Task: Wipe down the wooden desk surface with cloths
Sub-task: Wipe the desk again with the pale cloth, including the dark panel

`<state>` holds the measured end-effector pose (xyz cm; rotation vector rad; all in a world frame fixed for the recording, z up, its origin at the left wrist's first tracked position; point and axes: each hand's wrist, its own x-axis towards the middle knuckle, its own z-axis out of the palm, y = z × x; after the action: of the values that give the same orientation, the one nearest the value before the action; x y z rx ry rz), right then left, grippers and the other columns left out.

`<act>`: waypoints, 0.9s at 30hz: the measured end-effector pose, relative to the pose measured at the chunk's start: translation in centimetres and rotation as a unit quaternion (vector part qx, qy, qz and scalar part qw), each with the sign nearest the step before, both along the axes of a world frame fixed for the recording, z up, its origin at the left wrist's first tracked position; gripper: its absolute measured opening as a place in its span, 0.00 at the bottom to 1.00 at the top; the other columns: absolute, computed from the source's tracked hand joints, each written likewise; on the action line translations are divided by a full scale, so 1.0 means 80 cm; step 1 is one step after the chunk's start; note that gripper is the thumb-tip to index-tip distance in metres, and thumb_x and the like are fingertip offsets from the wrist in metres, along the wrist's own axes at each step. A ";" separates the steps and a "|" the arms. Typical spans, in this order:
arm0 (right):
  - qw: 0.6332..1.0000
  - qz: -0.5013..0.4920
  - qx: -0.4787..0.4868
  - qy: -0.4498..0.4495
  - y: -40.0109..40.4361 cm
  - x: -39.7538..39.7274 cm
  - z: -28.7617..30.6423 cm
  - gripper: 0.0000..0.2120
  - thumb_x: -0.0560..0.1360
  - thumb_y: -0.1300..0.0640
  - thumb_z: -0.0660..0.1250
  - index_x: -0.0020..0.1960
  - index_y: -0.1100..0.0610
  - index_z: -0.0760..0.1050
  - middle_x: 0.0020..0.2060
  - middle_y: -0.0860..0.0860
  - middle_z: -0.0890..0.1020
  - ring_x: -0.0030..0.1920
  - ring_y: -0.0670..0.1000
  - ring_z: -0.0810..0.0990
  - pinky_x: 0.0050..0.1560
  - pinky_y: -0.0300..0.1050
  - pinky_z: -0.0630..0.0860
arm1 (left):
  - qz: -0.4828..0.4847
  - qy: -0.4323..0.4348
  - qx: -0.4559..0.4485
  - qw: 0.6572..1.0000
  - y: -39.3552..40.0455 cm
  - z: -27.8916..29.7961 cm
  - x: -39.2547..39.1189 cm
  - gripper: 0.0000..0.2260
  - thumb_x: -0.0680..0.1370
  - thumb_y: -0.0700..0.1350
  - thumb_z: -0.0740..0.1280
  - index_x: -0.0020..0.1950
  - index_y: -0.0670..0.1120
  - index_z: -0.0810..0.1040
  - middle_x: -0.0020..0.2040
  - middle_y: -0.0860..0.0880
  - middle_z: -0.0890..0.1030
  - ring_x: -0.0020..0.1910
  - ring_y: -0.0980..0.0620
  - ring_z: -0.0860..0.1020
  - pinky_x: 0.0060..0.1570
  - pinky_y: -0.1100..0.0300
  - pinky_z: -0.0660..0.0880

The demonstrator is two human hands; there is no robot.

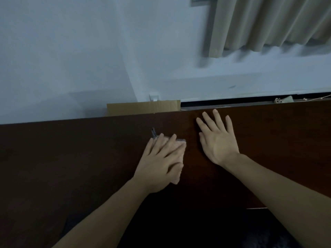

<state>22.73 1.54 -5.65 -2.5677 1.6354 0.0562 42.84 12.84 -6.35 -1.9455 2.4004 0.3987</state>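
A: Left hand (161, 160) flat, fingers straight and spread, pressing down on the cloth (177, 158). Right hand (217, 138) just right of the cloth, fingers wide, palm down on the bare surface (71, 158), holding nothing.

B: Position of the cloth?

A: On the surface under the left hand, near the far edge; pale, patterned hem showing beyond the fingertips. Mostly hidden by the hand.

B: Progress?

A: Wiping likely under way, judging by the pressing hand. No telling wiped wood from unwiped: dark, dim, no streaks or dust visible. Amount left unknown.

B: Counts?

A: Hands, two. Cloths in view, one, though task says cloths. Beyond the far edge from the cloth: cardboard box (143, 108), one; wall socket (154, 97), one; curtain (268, 24), one, well up and right.
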 end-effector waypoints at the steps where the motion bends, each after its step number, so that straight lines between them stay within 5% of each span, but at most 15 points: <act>1: 1.000 -0.003 0.020 -0.021 0.005 0.011 0.003 0.27 0.85 0.46 0.42 0.83 0.48 0.48 0.83 0.49 0.47 0.81 0.55 0.36 0.78 0.60 0.36 | 0.020 -0.010 0.002 1.000 -0.006 0.001 0.011 0.26 0.84 0.63 0.44 0.79 0.65 0.38 0.82 0.56 0.36 0.80 0.47 0.33 0.77 0.46 0.32; 4: 0.994 -0.027 0.088 -0.062 0.028 0.044 -0.002 0.27 0.86 0.45 0.43 0.83 0.46 0.44 0.82 0.48 0.42 0.81 0.54 0.35 0.79 0.60 0.36 | 0.086 -0.050 -0.007 0.995 -0.048 -0.003 0.036 0.27 0.84 0.63 0.43 0.80 0.62 0.35 0.82 0.54 0.36 0.81 0.44 0.35 0.77 0.44 0.35; 11: 0.997 -0.038 0.052 -0.040 0.038 0.054 -0.017 0.27 0.85 0.48 0.42 0.83 0.49 0.45 0.83 0.51 0.45 0.82 0.56 0.40 0.78 0.66 0.38 | 0.146 -0.050 -0.031 0.988 -0.125 -0.014 0.044 0.28 0.84 0.62 0.45 0.83 0.58 0.43 0.84 0.49 0.42 0.81 0.40 0.42 0.78 0.39 0.40; 20: 0.996 -0.063 0.056 -0.041 0.038 0.060 -0.015 0.26 0.85 0.47 0.43 0.83 0.47 0.45 0.83 0.49 0.45 0.82 0.54 0.39 0.79 0.64 0.38 | -0.077 -0.029 -0.007 0.997 0.001 -0.001 0.065 0.29 0.83 0.64 0.46 0.81 0.62 0.39 0.82 0.56 0.38 0.80 0.49 0.34 0.77 0.45 0.33; 27: 0.996 -0.067 0.035 -0.044 0.040 0.058 -0.019 0.26 0.86 0.47 0.42 0.83 0.46 0.48 0.83 0.49 0.48 0.82 0.53 0.42 0.79 0.63 0.39 | 0.065 -0.036 -0.038 0.997 -0.121 -0.014 0.076 0.28 0.84 0.63 0.45 0.83 0.59 0.43 0.84 0.50 0.45 0.82 0.42 0.43 0.78 0.40 0.38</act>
<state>27.37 4.77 -7.17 -2.3675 1.7363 -0.0093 48.92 3.14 -7.45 -2.1161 2.2851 0.2399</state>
